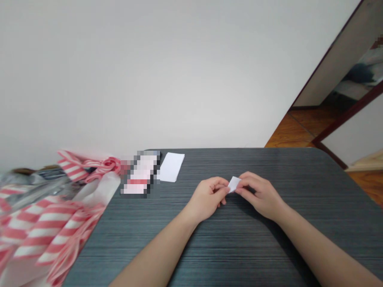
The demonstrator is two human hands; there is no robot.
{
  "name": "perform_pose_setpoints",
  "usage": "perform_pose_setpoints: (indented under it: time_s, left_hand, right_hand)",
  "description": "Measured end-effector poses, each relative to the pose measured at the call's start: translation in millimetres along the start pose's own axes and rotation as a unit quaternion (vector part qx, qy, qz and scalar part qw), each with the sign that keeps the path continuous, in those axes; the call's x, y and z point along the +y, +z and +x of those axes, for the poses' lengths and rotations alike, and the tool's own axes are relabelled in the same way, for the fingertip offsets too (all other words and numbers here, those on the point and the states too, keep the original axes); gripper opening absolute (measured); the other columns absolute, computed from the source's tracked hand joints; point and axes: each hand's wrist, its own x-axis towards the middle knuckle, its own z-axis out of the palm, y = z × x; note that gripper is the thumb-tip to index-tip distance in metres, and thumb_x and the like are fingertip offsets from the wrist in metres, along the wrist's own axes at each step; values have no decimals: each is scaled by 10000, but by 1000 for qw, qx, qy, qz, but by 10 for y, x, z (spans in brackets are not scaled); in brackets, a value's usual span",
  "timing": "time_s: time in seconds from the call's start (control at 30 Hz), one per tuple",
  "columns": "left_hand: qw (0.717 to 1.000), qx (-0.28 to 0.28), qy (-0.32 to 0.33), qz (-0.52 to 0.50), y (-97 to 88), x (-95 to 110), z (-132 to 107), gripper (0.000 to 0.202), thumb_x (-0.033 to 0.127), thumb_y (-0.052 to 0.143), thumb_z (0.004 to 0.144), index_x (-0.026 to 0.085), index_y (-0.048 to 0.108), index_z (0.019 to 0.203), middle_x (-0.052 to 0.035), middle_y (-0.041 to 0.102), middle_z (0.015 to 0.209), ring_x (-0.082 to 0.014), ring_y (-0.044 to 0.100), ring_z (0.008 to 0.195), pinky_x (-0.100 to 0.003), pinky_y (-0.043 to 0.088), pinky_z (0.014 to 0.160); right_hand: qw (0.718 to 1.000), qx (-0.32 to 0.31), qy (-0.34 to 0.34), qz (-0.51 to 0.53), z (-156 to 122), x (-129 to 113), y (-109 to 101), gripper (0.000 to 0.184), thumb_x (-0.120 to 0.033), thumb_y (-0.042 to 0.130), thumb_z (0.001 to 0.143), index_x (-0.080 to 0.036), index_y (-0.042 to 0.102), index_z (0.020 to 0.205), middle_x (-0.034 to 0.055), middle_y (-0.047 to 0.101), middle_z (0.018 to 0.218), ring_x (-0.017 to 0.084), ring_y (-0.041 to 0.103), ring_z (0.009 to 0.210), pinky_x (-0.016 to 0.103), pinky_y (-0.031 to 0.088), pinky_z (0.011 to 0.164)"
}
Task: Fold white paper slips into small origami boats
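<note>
Far left of you lie red-and-white striped bags [38, 227] at the edge of the dark grey desk [239, 247], then a blurred-out packet [140, 174] and a flat white sheet [171, 167]. Further right, your left hand [208, 197] and right hand [257, 195] pinch a small white paper piece [234, 184] between their fingertips, out on the desk's middle.

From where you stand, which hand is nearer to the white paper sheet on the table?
Left. The left hand sits right of the white paper sheet; the right hand lies farther right, beyond the small paper piece between them.
</note>
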Motion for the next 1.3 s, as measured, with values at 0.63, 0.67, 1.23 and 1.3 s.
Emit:
perform_pose_setpoints:
  time_s: [0.63, 0.67, 1.23, 1.3]
  left_hand:
    - [999, -30, 14, -13, 3, 2, -26, 146, 242, 649, 833, 133, 696, 919, -12, 673, 746, -76, 526, 558, -190, 419, 531]
    - [999, -31, 14, -11, 3, 4, -27, 148, 237, 642, 837, 132, 696, 927, -19, 687, 770, -76, 527, 557, -191, 423, 532]
    - [1000, -8, 0, -28, 4, 45, -32, 105, 234, 628, 828, 145, 682, 838, 15, 639, 605, -75, 495, 489, -192, 392, 504]
    - [1000, -4, 2, -23, 9, 50, -36, 112, 237, 624, 834, 143, 685, 841, 23, 618, 576, -74, 483, 479, -189, 380, 494]
  right_hand:
    - [998, 4, 55, 10, 11, -23, 27, 75, -196, 588, 923, -218, 592, 851, 18, 654, 812, 165, 604, 722, 279, 447, 683]
    - [998, 4, 56, 10, 10, -24, 28, 74, -200, 590, 922, -219, 591, 850, 16, 657, 809, 166, 605, 721, 279, 446, 682]
    - [975, 12, 149, 167, -57, 58, 56, 323, -274, 664, 866, -218, 501, 1140, 35, 687, 882, 174, 629, 710, 279, 476, 629]
    - [976, -19, 167, 137, -43, 49, 22, 177, -291, 665, 863, -197, 602, 999, 33, 684, 838, 165, 610, 680, 270, 458, 611]
